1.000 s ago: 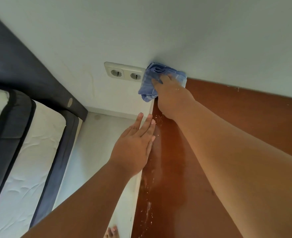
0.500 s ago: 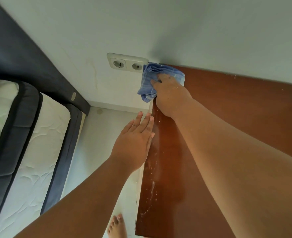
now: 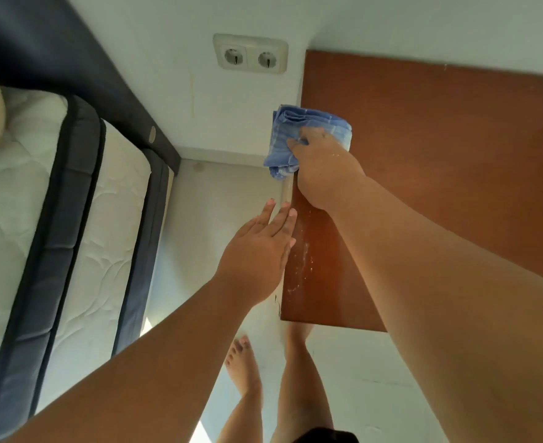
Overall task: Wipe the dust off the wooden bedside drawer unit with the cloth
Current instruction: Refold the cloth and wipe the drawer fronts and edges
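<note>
Nearby, wall socket [image 3: 250,54] beyond cloth [image 3: 287,129], mattress [image 3: 24,203] left, bare feet [image 3: 243,366] below.

Drawer unit [image 3: 423,155] against wall [image 3: 391,24], socket [image 3: 250,54] left of it, bed [image 3: 56,219] farther left, cloth [image 3: 295,135] apparently on unit's left edge

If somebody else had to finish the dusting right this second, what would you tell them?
Right hand grips the cloth, pressed on the left edge of the wooden top, with part of it hanging over the side.
Left hand is open with straight fingers, beside that same edge, holding nothing.
Done: most of the top looks free of dust.
Left: white specks lie along the left edge, nearer the front. Wipe those. The drawer fronts are out of view.
</note>
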